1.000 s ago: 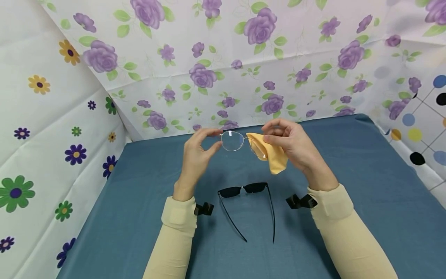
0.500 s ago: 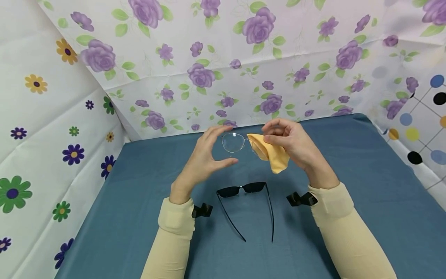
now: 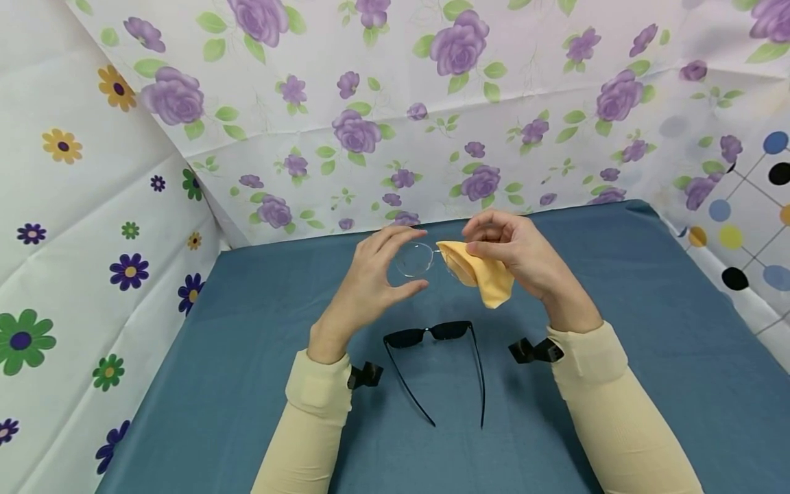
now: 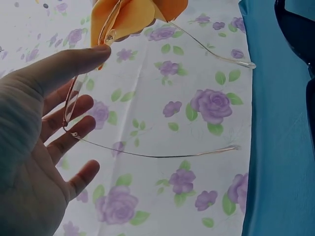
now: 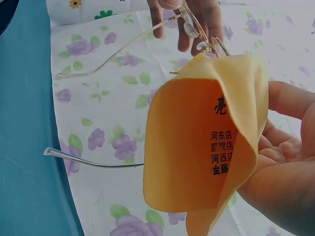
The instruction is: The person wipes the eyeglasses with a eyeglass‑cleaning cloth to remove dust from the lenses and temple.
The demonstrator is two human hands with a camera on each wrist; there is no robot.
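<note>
L hand point(image 3: 373, 278) is spread wide, thumb well apart from fingers, w/ one lens of the clear glasses point(image 3: 415, 260) in the gap btwn them; can't tell if thumb or fingers touch the rim. R hand point(image 3: 518, 254) pinches a yellow cloth point(image 3: 487, 278) btwn thumb & fingers, and the cloth is folded over the glasses' other lens, hiding most of it. So the glasses are up in the air above the table point(image 3: 278, 377), btwn both hands, held on the R side thru the cloth. L wrist view: both thin arms of the glasses are unfolded, w/ clear tips. R wrist view: cloth has dark printed characters point(image 5: 222, 142) on its inner face, partly cut off by a fold.

Dark sunglasses point(image 3: 449, 331) lie on the blue table, nearer the person than the clear glasses, btwn the forearms, arms unfolded & pointing twd the person. Sleeves point(image 3: 317, 394) are pale yellow, w/ a black device point(image 3: 367, 375) at each wrist. Behind the table: white sheet point(image 3: 247, 161) w/ purple flowers & green leaves.
</note>
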